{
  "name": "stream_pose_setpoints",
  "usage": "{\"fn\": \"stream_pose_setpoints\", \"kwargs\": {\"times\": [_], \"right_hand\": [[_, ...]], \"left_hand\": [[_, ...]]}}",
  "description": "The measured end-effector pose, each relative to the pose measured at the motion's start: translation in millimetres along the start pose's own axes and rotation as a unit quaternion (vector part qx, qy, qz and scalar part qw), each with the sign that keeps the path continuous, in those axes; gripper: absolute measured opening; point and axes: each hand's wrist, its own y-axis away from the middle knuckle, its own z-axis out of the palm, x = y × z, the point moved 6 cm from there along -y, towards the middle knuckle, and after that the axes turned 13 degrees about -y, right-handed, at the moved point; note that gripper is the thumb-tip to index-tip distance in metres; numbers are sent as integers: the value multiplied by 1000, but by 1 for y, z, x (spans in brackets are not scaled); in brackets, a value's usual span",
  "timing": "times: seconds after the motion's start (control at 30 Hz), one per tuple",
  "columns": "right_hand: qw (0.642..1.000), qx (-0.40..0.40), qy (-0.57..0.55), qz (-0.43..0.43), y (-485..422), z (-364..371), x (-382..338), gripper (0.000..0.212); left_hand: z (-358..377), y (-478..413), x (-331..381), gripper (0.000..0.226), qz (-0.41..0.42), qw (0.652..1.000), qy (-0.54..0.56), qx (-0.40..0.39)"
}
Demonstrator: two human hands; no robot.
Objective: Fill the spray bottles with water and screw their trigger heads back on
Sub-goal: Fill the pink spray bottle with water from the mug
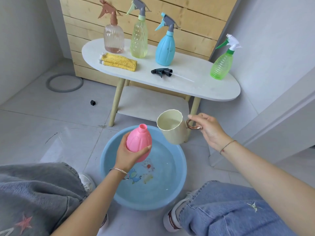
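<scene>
Pink spray bottle [138, 142], headless: my left hand [127, 155] grips its belly, tilted above the blue basin [109, 160] of water. Cream jug [172, 128]: my right hand [207, 127] holds its handle, fingers curled, rim near the bottle's neck. Black trigger head [162, 72]: lying on the white table [213, 89], between the blue bottle [165, 48] and the green bottle [221, 65].

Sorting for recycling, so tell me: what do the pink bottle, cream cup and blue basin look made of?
Pink bottle: opaque matte plastic, moulded ribs, threaded neck. Cream cup: ceramic or plastic, unclear; shiny coppery handle looks metallic. Blue basin: smooth plastic, probably.
</scene>
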Motion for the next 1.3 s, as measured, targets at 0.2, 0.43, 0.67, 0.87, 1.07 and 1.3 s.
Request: {"fn": "stream_pose_setpoints", "kwargs": {"times": [0.2,0.43,0.67,0.87,1.07,1.3], "right_hand": [[999,-12,16,-41,8,1,-28,42],[995,-10,64,-75,21,11,-43,38],[987,-7,117,-113,27,16,-49,38],[981,6,139,-133,28,13,-54,36],[977,5,152,-152,30,16,-60,37],[970,-13,174,-167,33,21,-66,30]], "left_hand": [[10,3,8,81,8,1000,-3,-17],[18,9,12,73,37,998,-26,-36],[25,14,10,66,48,997,-33,-46],[27,13,6,69,49,997,-49,-47],[29,12,2,72,50,996,-48,-52],[30,12,-3,71,48,996,-48,-55]]}}
